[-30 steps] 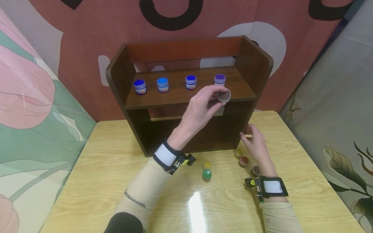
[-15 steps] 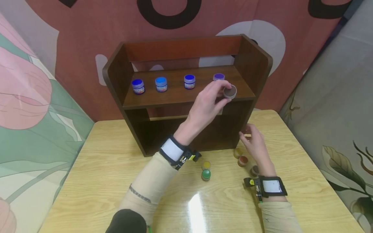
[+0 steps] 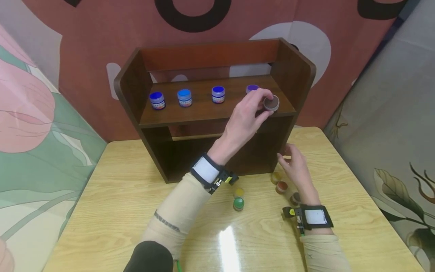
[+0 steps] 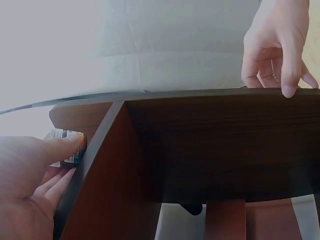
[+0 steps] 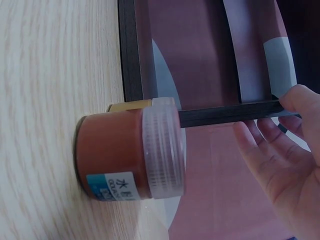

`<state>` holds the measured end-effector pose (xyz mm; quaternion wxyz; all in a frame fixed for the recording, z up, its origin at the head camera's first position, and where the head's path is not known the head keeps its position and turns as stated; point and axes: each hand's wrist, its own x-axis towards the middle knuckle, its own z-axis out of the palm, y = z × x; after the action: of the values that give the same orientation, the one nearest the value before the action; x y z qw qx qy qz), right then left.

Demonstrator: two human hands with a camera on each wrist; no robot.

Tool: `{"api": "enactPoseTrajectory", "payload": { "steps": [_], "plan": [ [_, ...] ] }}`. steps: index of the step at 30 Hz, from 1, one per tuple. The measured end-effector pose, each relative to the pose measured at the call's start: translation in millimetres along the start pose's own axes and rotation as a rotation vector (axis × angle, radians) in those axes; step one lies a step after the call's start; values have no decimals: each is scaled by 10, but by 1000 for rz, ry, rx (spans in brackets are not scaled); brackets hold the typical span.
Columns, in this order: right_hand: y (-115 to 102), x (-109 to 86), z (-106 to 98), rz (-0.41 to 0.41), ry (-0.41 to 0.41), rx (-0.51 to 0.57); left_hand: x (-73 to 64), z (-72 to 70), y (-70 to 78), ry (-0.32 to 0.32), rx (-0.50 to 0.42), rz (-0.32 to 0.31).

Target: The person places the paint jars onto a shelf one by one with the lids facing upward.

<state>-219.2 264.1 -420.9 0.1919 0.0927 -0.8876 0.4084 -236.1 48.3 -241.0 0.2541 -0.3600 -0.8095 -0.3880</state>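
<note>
My left hand [image 3: 242,118] pinches a small dark brown paint jar [image 3: 271,103] between thumb and fingers, its lid facing my head camera. Hand and jar are at the front right part of the upper board of a dark wooden shelf [image 3: 190,120]. In the left wrist view the jar [image 4: 74,145] appears close to the shelf's side panel. My right hand [image 3: 296,166] grips the front edge of the right side panel [image 5: 225,114], thumb on one face and fingers on the other. A purple-lidded jar [image 3: 252,88] is partly hidden behind my left hand.
On the upper board stand a dark blue jar [image 3: 158,101], a light blue jar [image 3: 184,98] and another blue jar [image 3: 218,95]. Yellow [image 3: 239,192] and green [image 3: 238,204] jars are on the table before the shelf. Ochre, red-brown [image 3: 281,187] and dark [image 3: 296,198] jars stand near my right wrist.
My left hand has carried the dark brown jar rightward and a little farther back along the upper board. My right hand keeps its place on the side panel.
</note>
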Motion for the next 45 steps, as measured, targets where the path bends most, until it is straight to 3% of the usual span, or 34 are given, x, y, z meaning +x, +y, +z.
{"api": "enactPoseTrajectory", "payload": {
  "steps": [5, 11, 18, 30, 45],
  "plan": [
    [-3, 6, -3, 5, -4, -5, 73, 37, 26, -21, 4, -47],
    [-4, 2, 1, -6, 4, -3, 148, 90, 50, -4, 28, -35],
    [6, -1, 4, -4, 1, -4, 255, 74, 79, -107, 73, -109],
    [8, 9, 7, 6, -1, -3, 399, 72, 74, -184, 140, -118],
    [25, 8, 15, 9, 0, -2, 496, 161, 43, -229, 195, -119]
  ]
}}
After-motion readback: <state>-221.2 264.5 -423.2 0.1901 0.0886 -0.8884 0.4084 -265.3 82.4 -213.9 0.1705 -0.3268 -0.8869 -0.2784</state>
